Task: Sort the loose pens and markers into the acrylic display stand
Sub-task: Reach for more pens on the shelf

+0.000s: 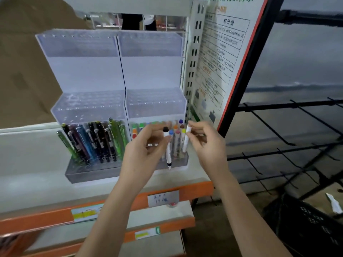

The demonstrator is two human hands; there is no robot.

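The acrylic display stand (89,71) at centre frame is clear with a bluish-white tint. Its lower-left pens (92,141) are green, black, blue and maroon. The white markers (178,138) beside them carry orange, green, blue, yellow, purple and brown caps. The shelf edge (194,191) below is orange.

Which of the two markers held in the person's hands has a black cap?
The marker in the left hand: this black-capped marker has a dark top and tip. The white-topped marker, pinched by the right hand, shows no black.

head view | looks forward and down | close to display stand (118,101) on shelf (37,154)
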